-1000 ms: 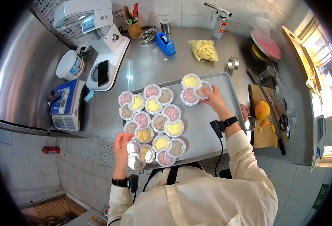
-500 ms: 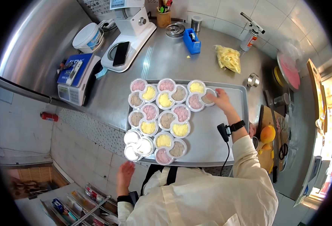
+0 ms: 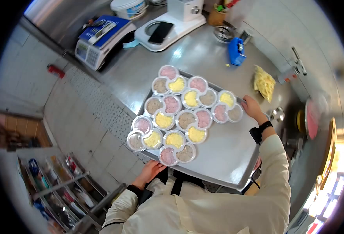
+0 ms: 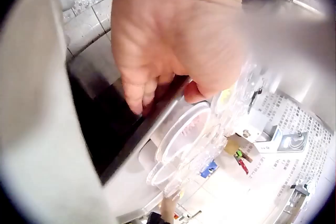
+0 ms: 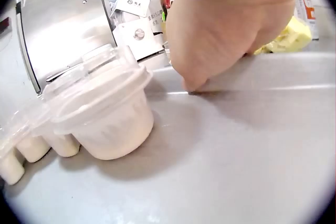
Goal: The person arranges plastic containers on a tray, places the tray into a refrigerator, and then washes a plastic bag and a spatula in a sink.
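A grey metal tray (image 3: 226,156), turned at an angle on the steel counter, bears several clear three-lobed containers (image 3: 187,119) with pink, yellow and beige fillings. My left hand (image 3: 152,171) grips the tray's near left edge; in the left wrist view the thumb of that hand (image 4: 173,40) is above the rim and the fingers below. At the far right edge, my right hand (image 3: 254,108) grips the rim beside a container. The right wrist view shows the hand (image 5: 226,24) over the rim, with a lidded container (image 5: 110,113) to its left; the fingertips beyond the rim are hidden.
Behind the tray are a scale (image 3: 98,43), a white machine with a phone (image 3: 161,32) on its base, a blue tape dispenser (image 3: 237,52) and a bag of yellow pieces (image 3: 263,84). A torch (image 3: 289,75) lies by the wall. Drawers or bins with packets are at the lower left.
The right hand has left the container and taken the tray's far right edge; the left hand has moved from the lids to the near edge. The tray now sits turned, and the head view has shifted.
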Demonstrator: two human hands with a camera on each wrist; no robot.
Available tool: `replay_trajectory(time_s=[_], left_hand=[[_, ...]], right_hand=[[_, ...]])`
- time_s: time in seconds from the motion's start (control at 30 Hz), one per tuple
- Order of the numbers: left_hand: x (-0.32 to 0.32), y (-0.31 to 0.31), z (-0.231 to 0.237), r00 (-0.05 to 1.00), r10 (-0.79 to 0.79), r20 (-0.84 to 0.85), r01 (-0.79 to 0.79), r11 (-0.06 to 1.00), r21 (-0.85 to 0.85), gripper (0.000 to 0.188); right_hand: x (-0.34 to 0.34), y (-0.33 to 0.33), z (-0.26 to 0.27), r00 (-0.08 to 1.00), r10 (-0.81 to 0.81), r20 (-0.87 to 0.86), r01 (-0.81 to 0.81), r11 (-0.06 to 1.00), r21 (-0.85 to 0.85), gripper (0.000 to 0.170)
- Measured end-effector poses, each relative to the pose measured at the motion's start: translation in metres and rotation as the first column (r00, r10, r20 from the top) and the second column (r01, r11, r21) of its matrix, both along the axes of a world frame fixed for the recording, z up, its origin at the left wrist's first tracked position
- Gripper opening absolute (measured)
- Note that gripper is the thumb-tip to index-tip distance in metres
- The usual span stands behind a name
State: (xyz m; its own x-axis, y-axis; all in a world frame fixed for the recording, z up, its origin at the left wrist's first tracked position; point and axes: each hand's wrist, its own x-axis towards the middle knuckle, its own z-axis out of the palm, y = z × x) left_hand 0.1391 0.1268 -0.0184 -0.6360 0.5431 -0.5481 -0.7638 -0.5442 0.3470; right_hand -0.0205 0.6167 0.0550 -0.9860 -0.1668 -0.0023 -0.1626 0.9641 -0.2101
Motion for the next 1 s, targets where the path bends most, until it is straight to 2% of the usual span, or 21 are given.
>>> replay_trajectory(time_s=[0.07,0.23,0.33,0.37,0.43,0.47,0.5,0.53,0.57,0.6,0.63,0.67,0.7,0.77,0.8,0.83,0.87,0.9,0.93,0.97,1.0], left_hand=[[0.008,0.004,-0.018,0.999,0.036,0.004,-0.036,0.994,-0.105,0.031],[0.029,0.034,-0.007,0.954,0.287,-0.086,-0.300,0.910,-0.286,0.030],[0.040,0.032,-0.009,0.956,0.219,-0.194,-0.279,0.878,-0.388,0.030],[0.042,0.028,-0.006,0.950,0.208,-0.234,-0.294,0.851,-0.436,0.030],[0.047,0.023,0.039,0.921,0.116,-0.373,-0.315,0.784,-0.535,0.028],[0.054,0.028,0.071,0.887,0.182,-0.424,-0.413,0.721,-0.556,0.024],[0.062,0.032,0.097,0.851,0.245,-0.464,-0.499,0.648,-0.575,0.021],[0.072,0.030,0.095,0.818,0.284,-0.500,-0.542,0.671,-0.506,0.022],[0.085,0.029,0.092,0.786,0.307,-0.536,-0.568,0.702,-0.431,0.024],[0.085,0.040,0.105,0.757,0.412,-0.507,-0.628,0.675,-0.389,0.026],[0.092,0.047,0.117,0.709,0.502,-0.495,-0.689,0.642,-0.336,0.028],[0.105,0.057,0.131,0.673,0.550,-0.495,-0.734,0.582,-0.351,0.030],[0.114,0.065,0.141,0.638,0.590,-0.495,-0.769,0.524,-0.366,0.031],[0.136,0.077,0.162,0.613,0.612,-0.500,-0.790,0.480,-0.381,0.033],[0.148,0.083,0.175,0.605,0.596,-0.528,-0.796,0.435,-0.420,0.035],[0.152,0.079,0.185,0.626,0.560,-0.543,-0.779,0.422,-0.463,0.036],[0.158,0.077,0.181,0.566,0.638,-0.522,-0.820,0.375,-0.432,0.034],[0.174,0.065,0.158,0.503,0.146,-0.852,-0.862,0.021,-0.506,0.031],[0.166,0.060,0.139,0.391,-0.451,-0.802,-0.918,-0.250,-0.308,0.029],[0.184,0.091,0.161,0.354,0.204,-0.913,-0.935,0.112,-0.337,0.025],[0.183,0.095,0.193,0.339,-0.289,-0.895,-0.929,-0.253,-0.270,0.030]], right_hand=[[-0.007,-0.001,-0.002,0.985,-0.143,0.093,0.153,0.982,-0.110,0.017],[-0.002,0.004,-0.017,0.997,-0.073,-0.030,0.065,0.977,-0.203,0.012],[-0.013,-0.003,-0.016,0.997,-0.018,-0.074,-0.003,0.961,-0.276,0.010],[-0.019,-0.009,-0.020,0.990,0.040,-0.133,-0.096,0.890,-0.445,0.008],[-0.038,-0.010,-0.017,0.990,0.124,-0.068,-0.142,0.859,-0.493,0.008],[-0.045,-0.017,-0.020,0.988,0.144,-0.062,-0.149,0.740,-0.656,0.013],[-0.059,-0.015,-0.016,0.969,0.238,-0.062,-0.228,0.773,-0.592,0.018],[-0.073,-0.019,-0.012,0.941,0.287,-0.181,-0.339,0.829,-0.446,0.017],[-0.081,-0.028,-0.006,0.937,0.316,-0.150,-0.345,0.763,-0.547,0.016],[-0.093,-0.027,0.010,0.935,0.354,-0.001,-0.294,0.775,-0.559,0.019],[-0.110,-0.023,0.004,0.931,0.366,0.007,-0.295,0.762,-0.577,0.024],[-0.100,-0.040,0.016,0.904,0.415,-0.104,-0.378,0.658,-0.652,0.007],[-0.134,-0.030,0.009,0.865,0.490,-0.106,-0.478,0.741,-0.472,0.011],[-0.137,-0.050,0.024,0.828,0.560,0.006,-0.416,0.621,-0.665,0.014],[-0.148,-0.071,0.034,0.788,0.616,0.006,-0.461,0.596,-0.658,0.014],[-0.156,-0.092,0.039,0.748,0.658,-0.081,-0.541,0.536,-0.648,0.011],[-0.158,-0.108,0.039,0.710,0.687,-0.155,-0.606,0.484,-0.632,0.009],[-0.152,-0.095,0.048,0.694,0.679,-0.239,-0.653,0.455,-0.606,0.006],[-0.101,-0.121,0.103,0.695,0.707,0.129,-0.334,0.477,-0.813,0.012],[-0.099,-0.123,0.126,0.547,0.791,0.274,-0.252,0.467,-0.848,0.023],[-0.062,-0.135,0.168,0.581,0.780,0.234,-0.261,0.451,-0.854,0.025]])
